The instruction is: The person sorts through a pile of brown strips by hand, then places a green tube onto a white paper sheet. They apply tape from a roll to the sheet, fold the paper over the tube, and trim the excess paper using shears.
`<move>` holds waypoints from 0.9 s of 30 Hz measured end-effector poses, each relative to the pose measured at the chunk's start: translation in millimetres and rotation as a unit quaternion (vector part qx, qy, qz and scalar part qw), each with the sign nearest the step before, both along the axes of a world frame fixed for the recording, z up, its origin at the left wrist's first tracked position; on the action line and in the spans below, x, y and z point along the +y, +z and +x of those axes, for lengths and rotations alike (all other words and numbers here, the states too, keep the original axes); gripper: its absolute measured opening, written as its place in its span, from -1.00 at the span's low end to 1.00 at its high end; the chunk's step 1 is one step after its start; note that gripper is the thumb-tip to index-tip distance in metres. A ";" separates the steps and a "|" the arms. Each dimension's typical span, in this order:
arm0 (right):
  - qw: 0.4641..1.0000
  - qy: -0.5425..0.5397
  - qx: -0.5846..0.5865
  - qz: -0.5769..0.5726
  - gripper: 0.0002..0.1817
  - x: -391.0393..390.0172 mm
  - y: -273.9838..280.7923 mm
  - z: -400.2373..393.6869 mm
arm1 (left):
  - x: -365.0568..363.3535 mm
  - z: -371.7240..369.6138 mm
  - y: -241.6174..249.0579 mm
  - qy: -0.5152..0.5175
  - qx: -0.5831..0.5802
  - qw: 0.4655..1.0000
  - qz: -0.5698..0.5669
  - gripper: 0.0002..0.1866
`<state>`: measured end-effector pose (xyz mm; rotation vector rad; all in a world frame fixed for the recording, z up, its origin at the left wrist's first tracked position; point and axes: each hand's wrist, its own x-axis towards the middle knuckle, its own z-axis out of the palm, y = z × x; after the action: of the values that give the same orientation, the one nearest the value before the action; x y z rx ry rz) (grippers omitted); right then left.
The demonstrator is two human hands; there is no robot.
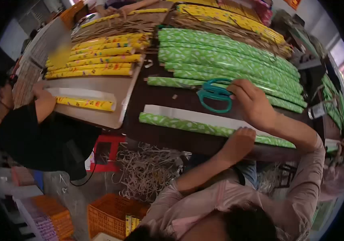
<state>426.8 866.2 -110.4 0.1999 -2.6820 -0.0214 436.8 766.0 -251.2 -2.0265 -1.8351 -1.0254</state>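
My right hand is closed at the handles of teal scissors, held above the dark table with the blades pointing left. My left hand has its fingers curled down on a green patterned roll near the table's front edge. A white strip of paper shows along the roll's far side, and both run on to the right beyond my left hand. Behind the scissors, more green patterned rolls lie side by side; the scissors' blades are over the nearest of them.
At the left, a co-worker's hand touches a yellow patterned roll on a board. Several yellow rolls and brown strips lie behind. Paper scraps and an orange crate are below the table.
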 end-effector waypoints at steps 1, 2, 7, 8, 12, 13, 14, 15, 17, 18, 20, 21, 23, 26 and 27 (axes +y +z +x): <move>0.998 -0.043 0.029 -0.021 -0.61 0.6 -2.1 38.1 | -5.6 -4.5 11.0 0.005 0.047 0.998 -0.032 -0.75; 0.995 -0.084 0.039 -0.045 -0.61 1.6 -6.4 73.0 | -3.5 -6.7 14.4 -0.013 0.030 0.998 -0.058 -0.79; 0.967 -0.224 0.100 -0.069 -0.59 -18.4 -59.0 185.5 | -2.8 -1.6 14.5 -0.006 -0.025 0.996 -0.080 -0.90; 0.960 -0.240 0.112 -0.095 -0.58 -20.1 -76.6 193.6 | -2.9 -2.2 13.8 -0.025 -0.005 0.997 -0.073 -0.91; 0.927 -0.254 0.183 -0.204 -0.63 -27.8 -99.3 195.6 | -3.0 -0.8 20.8 -0.051 0.041 0.995 -0.077 -0.89; 0.909 -0.265 0.165 -0.276 -0.63 -30.7 -94.3 196.5 | -2.9 0.7 19.7 -0.042 0.046 0.995 -0.079 -0.89; 0.886 -0.275 0.148 -0.343 -0.63 -31.5 -90.9 198.5 | -3.1 2.3 18.4 -0.035 0.050 0.995 -0.079 -0.89; 0.882 -0.265 0.168 -0.352 -0.65 -26.6 -99.4 199.7 | -4.7 3.3 16.4 -0.032 0.048 0.994 -0.094 -0.87; 0.871 -0.291 0.130 -0.373 -0.63 -26.3 -93.8 200.7 | -6.4 10.0 20.9 -0.030 0.041 0.992 -0.115 -0.81; 0.866 -0.304 0.123 -0.378 -0.55 -27.3 -91.1 200.7 | -7.3 10.0 18.9 -0.029 0.040 0.991 -0.125 -0.77; 0.875 -0.342 0.095 -0.329 -0.51 -32.5 -90.4 198.4 | -9.9 11.7 16.3 -0.026 0.042 0.989 -0.138 -0.68; 0.876 -0.365 0.070 -0.307 -0.52 -35.5 -89.2 195.4 | -8.9 11.3 14.4 -0.019 0.046 0.990 -0.134 -0.63; 0.863 -0.435 0.031 -0.257 -0.55 -37.8 -92.3 190.0 | -10.3 9.2 8.2 -0.034 0.043 0.989 -0.136 -0.57; 0.846 -0.478 -0.025 -0.235 -0.59 -34.5 -92.1 197.5 | -8.6 9.6 13.5 -0.026 0.054 0.988 -0.139 -0.53; 0.854 -0.432 -0.054 -0.286 -0.61 -29.8 -88.7 212.4 | -8.0 9.5 14.3 -0.029 0.051 0.988 -0.143 -0.53</move>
<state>639.2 836.4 -199.1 -1.2067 -2.5065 0.5108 446.3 758.0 -236.9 -2.2579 -1.9736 -0.6885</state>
